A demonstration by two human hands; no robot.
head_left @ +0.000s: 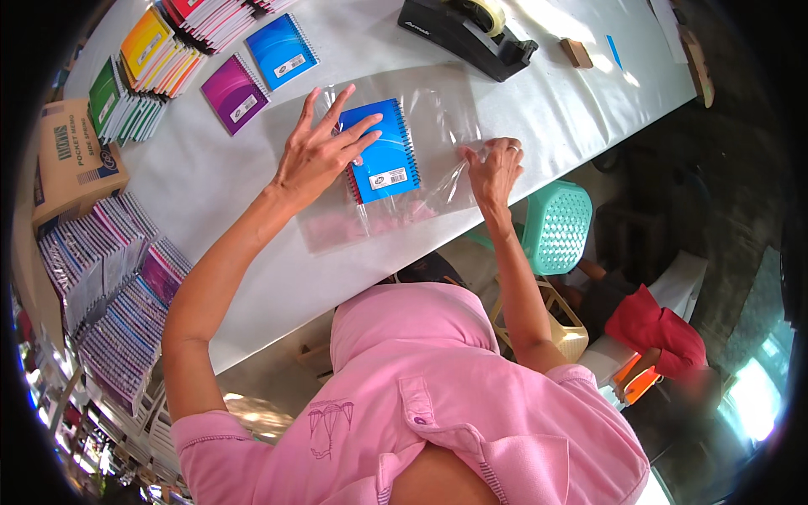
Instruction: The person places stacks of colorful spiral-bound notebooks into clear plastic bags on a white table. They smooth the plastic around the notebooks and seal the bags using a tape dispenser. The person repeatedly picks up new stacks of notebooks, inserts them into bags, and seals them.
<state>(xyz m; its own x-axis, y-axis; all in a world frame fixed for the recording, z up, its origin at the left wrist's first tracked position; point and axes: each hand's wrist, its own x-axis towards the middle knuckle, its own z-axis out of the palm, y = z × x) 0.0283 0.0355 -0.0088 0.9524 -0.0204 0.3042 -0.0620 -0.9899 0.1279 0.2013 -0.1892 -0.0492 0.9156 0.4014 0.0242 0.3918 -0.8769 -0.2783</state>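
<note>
A small blue spiral notebook (pixel 370 126) lies on a clear plastic sheet (pixel 450 105) in front of me. A red edge shows beneath its left side, so another notebook may lie under it. My left hand (pixel 324 156) rests over the notebook's left part with its fingers spread. At the right edge of the plastic, my right hand (pixel 497 172) is closed, its thumb and fingers pinching the film. Up and to the left lie a purple spiral notebook (pixel 236 94) and another blue notebook (pixel 282 52), both flat on the table.
A black tape dispenser (pixel 467 38) stands at the far side, near a brown block (pixel 576 53) and a blue strip (pixel 614 52). Stacked green (pixel 126 105) and yellow notebooks (pixel 160 55), a cardboard box (pixel 76 156) and spiral-bound piles (pixel 126 311) line the left. A green stool (pixel 560 227) and a seated person (pixel 656 332) are at right.
</note>
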